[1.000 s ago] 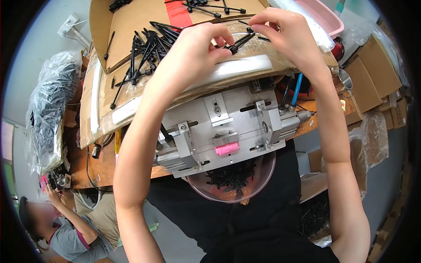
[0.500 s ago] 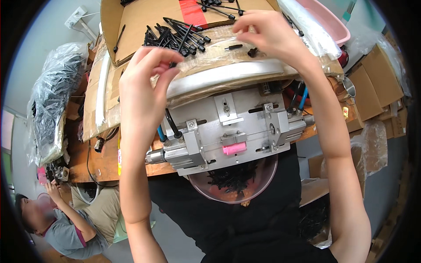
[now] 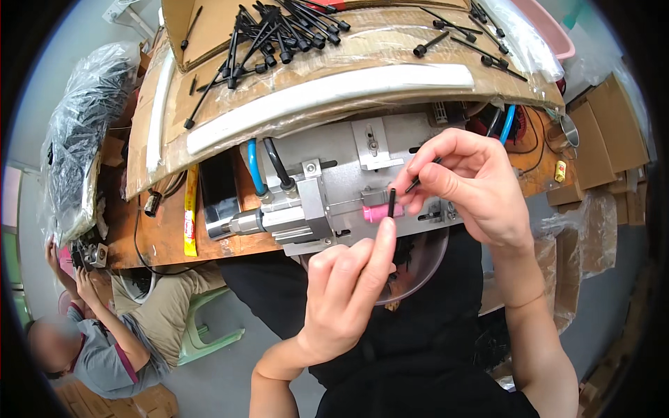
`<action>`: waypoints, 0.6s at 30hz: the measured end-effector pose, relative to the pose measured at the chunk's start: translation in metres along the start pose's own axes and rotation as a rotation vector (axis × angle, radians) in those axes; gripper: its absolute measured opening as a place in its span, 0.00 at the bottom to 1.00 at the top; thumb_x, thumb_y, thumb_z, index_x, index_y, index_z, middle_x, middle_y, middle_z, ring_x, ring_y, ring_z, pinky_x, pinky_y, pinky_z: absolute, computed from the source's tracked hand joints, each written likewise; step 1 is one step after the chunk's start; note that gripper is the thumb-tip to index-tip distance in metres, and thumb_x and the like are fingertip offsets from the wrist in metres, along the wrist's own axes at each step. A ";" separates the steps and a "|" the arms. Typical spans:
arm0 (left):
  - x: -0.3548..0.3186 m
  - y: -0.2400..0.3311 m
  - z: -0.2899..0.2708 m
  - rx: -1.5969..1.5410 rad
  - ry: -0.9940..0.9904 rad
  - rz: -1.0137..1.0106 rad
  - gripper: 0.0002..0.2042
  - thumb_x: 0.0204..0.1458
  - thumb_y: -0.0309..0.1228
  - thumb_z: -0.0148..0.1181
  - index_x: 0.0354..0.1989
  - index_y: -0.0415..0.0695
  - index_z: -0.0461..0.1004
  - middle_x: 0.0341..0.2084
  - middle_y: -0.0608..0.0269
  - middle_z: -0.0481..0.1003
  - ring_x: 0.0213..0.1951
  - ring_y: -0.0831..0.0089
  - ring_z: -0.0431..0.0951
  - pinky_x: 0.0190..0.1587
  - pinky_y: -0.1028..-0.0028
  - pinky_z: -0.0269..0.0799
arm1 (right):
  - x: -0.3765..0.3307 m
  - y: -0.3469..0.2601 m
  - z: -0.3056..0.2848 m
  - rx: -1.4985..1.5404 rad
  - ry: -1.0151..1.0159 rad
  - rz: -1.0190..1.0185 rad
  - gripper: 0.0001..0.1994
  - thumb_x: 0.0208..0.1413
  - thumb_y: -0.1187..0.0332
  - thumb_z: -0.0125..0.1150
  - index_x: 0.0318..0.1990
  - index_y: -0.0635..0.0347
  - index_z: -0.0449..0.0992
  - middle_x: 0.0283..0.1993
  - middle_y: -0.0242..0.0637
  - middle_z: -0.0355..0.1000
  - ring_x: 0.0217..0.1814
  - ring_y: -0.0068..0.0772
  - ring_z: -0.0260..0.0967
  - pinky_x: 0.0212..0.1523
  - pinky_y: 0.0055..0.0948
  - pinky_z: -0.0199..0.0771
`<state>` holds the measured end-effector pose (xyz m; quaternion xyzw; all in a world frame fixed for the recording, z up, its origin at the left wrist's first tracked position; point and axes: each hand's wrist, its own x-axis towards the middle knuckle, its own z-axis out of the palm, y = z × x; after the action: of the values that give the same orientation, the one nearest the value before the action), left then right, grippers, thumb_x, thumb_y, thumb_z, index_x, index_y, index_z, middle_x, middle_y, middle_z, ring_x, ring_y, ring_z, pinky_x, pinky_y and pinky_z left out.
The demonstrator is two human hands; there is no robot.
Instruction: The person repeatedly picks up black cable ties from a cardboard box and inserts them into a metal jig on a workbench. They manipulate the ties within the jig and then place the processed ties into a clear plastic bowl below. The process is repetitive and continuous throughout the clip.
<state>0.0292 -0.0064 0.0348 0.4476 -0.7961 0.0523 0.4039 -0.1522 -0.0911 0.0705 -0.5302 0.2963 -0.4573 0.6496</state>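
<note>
Head view: left hand is up in front of the grey metal fixture block, thumb and forefinger pinched on a short black plastic tube held upright, its top end just beside the pink cylindrical part on the fixture face. Other fingers curled in.

Right hand sits just right of that, fingers bunched, pinching a thin black pin that angles up-right out of the fingertips. Both hands close together, fingertips near touching over the pink part.

Fixture is mounted at the edge of a brown wooden bench; blue and black hoses run into its left side, next to a silver cylinder. Clear round plastic bowl with dark bits hangs below the fixture, partly behind the left hand.

Above the fixture: taped cardboard tray with a loose pile of long black pins. Clear plastic bag of black parts at far left. Another person's hands lower left, on a small dark part.
</note>
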 end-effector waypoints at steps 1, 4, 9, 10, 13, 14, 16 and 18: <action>-0.001 0.002 0.002 0.026 -0.012 0.016 0.23 0.40 0.22 0.65 0.51 0.39 0.76 0.35 0.67 0.70 0.34 0.71 0.66 0.38 0.74 0.65 | -0.004 0.001 -0.002 0.085 0.022 0.061 0.06 0.59 0.73 0.59 0.38 0.68 0.74 0.37 0.49 0.77 0.38 0.36 0.78 0.35 0.28 0.83; -0.002 0.007 0.002 0.068 -0.074 0.058 0.24 0.39 0.23 0.65 0.51 0.41 0.77 0.35 0.69 0.70 0.34 0.72 0.65 0.36 0.75 0.65 | -0.011 0.000 0.000 0.099 0.116 0.072 0.07 0.61 0.72 0.57 0.39 0.69 0.74 0.37 0.52 0.77 0.37 0.41 0.79 0.37 0.32 0.85; -0.006 0.011 0.005 0.080 -0.087 0.077 0.24 0.38 0.23 0.64 0.50 0.42 0.77 0.34 0.71 0.69 0.33 0.73 0.64 0.36 0.76 0.64 | -0.017 -0.007 0.000 0.101 0.116 0.135 0.07 0.60 0.73 0.57 0.39 0.71 0.74 0.36 0.52 0.77 0.38 0.41 0.79 0.38 0.31 0.85; -0.006 0.012 0.004 0.084 -0.094 0.081 0.24 0.38 0.23 0.64 0.50 0.43 0.77 0.34 0.71 0.69 0.33 0.73 0.63 0.36 0.76 0.64 | -0.017 -0.007 0.001 0.065 0.128 0.130 0.06 0.60 0.74 0.56 0.38 0.70 0.74 0.35 0.53 0.77 0.38 0.43 0.79 0.36 0.33 0.85; -0.006 0.014 -0.001 0.068 -0.125 0.079 0.24 0.38 0.22 0.63 0.50 0.43 0.77 0.35 0.71 0.69 0.34 0.73 0.64 0.36 0.76 0.65 | -0.019 -0.011 -0.003 0.074 0.069 0.168 0.05 0.58 0.76 0.57 0.37 0.72 0.74 0.34 0.54 0.77 0.38 0.43 0.79 0.35 0.31 0.85; -0.006 0.014 -0.003 -0.005 -0.158 0.060 0.26 0.35 0.22 0.65 0.50 0.42 0.77 0.34 0.70 0.70 0.34 0.72 0.64 0.37 0.75 0.65 | -0.019 -0.014 -0.005 0.047 0.036 0.209 0.06 0.58 0.75 0.59 0.37 0.72 0.75 0.35 0.53 0.77 0.37 0.40 0.79 0.36 0.29 0.84; -0.007 0.013 -0.009 -0.162 -0.228 0.020 0.30 0.30 0.22 0.69 0.51 0.41 0.77 0.34 0.68 0.72 0.35 0.69 0.66 0.38 0.73 0.64 | -0.018 -0.024 -0.012 -0.007 -0.021 0.294 0.08 0.57 0.74 0.61 0.39 0.73 0.76 0.35 0.50 0.78 0.37 0.33 0.79 0.38 0.24 0.83; -0.008 0.010 -0.012 -0.385 -0.280 -0.011 0.31 0.28 0.21 0.69 0.51 0.39 0.76 0.34 0.67 0.73 0.34 0.69 0.67 0.38 0.73 0.65 | -0.016 -0.032 -0.023 -0.044 -0.150 0.418 0.08 0.56 0.74 0.62 0.38 0.74 0.77 0.36 0.49 0.78 0.37 0.32 0.79 0.38 0.23 0.83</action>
<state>0.0310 0.0095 0.0400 0.3697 -0.8370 -0.1653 0.3679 -0.1875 -0.0865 0.0932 -0.5039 0.3607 -0.2656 0.7386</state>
